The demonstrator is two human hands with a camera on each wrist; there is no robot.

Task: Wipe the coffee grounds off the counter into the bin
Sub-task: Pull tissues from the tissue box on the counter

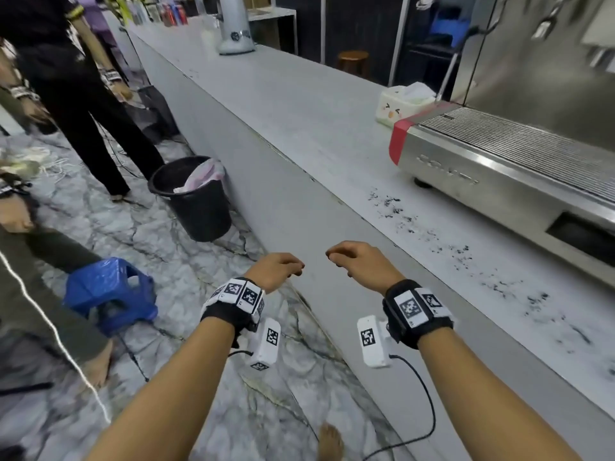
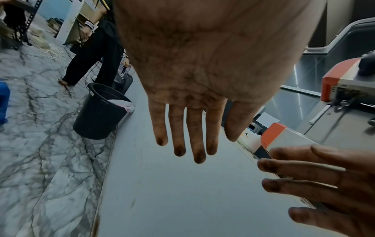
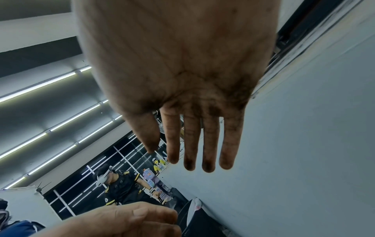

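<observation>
We judge the wiping step not yet begun; the left hand (image 1: 278,269) and right hand (image 1: 361,261) hover off the pale grey counter (image 1: 299,104), fingers relaxed and spread, holding nothing, palms smudged dark in the wrist views; the scattered black coffee grounds (image 1: 466,257) lie on the counter before the steel espresso machine (image 1: 499,174); the black round plastic bin (image 1: 196,201) stands on the floor against the counter front; next we need a cloth, and none is visible; the bin's interior is mostly hidden; the grounds run out of frame rightward.

Grey-veined marble floor (image 1: 100,221), blue plastic stool (image 1: 109,291), wooden stool (image 1: 353,61), ceiling strip lights (image 3: 50,129).
</observation>
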